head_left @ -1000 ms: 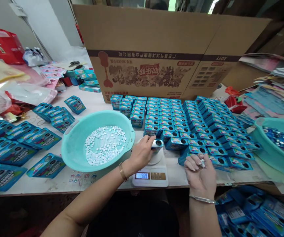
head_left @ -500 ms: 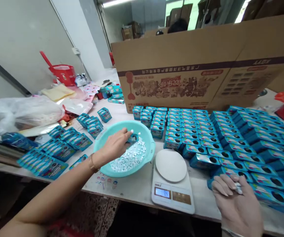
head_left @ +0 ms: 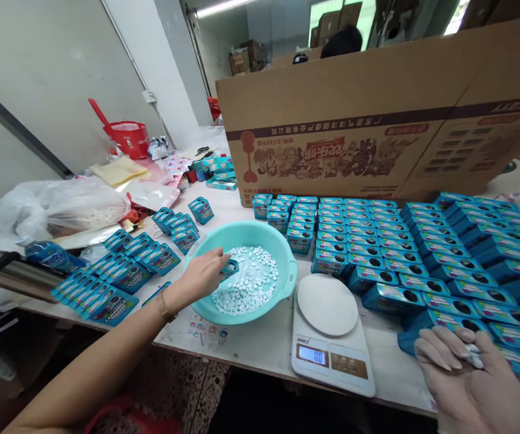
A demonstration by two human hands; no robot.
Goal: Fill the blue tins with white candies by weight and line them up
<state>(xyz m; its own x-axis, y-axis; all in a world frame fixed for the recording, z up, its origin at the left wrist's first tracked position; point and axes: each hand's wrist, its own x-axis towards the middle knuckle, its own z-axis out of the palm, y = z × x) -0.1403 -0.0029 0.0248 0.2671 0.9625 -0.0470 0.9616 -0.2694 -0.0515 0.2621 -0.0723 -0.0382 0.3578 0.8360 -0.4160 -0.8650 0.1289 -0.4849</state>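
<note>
My left hand (head_left: 205, 276) is closed on a small blue box (head_left: 229, 269) with a dark round window, held above the left part of the turquoise basin (head_left: 288, 265). Small white and pale-blue tablets (head_left: 244, 301) lie loose in the basin. At the lower right, my gloved right hand (head_left: 472, 374) is turned palm up, with curled fingers pinching a few of these tablets. It is close to the nearest rows of blue boxes (head_left: 384, 298). Between my hands stands a white digital scale (head_left: 327, 304) with a bare plate, its display reading 0.0.
Several smaller groups of blue boxes (head_left: 110, 304) stand left of the basin. A large cardboard carton (head_left: 345, 108) walls off the back of the table. Plastic bags (head_left: 74, 205), a blue bottle (head_left: 54, 258) and a red bucket (head_left: 128, 140) sit at the left.
My left hand has drawn the box a little left and toward me over the basin. The scale's display has dropped to 0.0. My view has shifted left; the right hand keeps its tablets.
</note>
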